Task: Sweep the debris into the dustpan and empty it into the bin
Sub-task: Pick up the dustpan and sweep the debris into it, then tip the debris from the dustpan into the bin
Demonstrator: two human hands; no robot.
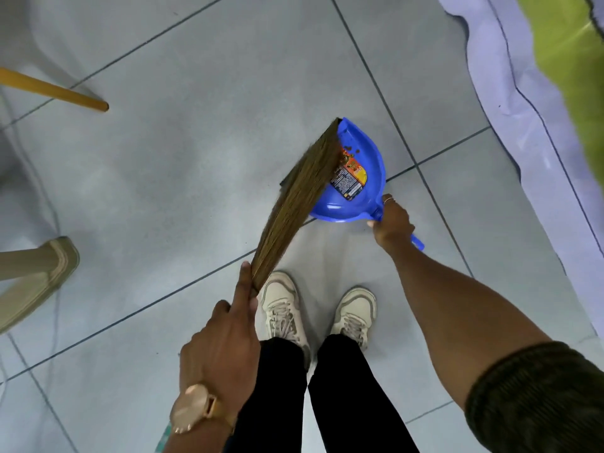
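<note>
The left hand [225, 335] is clenched around the bound end of a brown straw hand broom [300, 194], forefinger laid straight along the bundle. From that grip the bristles fan up and away, their tips resting against the open mouth of a blue plastic dustpan [362, 178], which lies flat on the grey tiled floor [183, 152].

The right hand [392, 222] is closed over the dustpan's short blue handle — the handle's end pokes out just below the grip, and the pan spreads away from it toward the broom. A thin ring shows on one finger.

Inside the pan, just past the bristle tips, lie a few small brown crumbs of debris [351, 149], beside an orange and dark printed label [349, 181] on the pan's floor.

Below both grips stand two pale laced sneakers [282, 308] under black trouser legs. A rose-gold wristwatch [192, 408] sits on the left wrist — a dark green knit sleeve [536, 397] covers the right upper arm.
</note>
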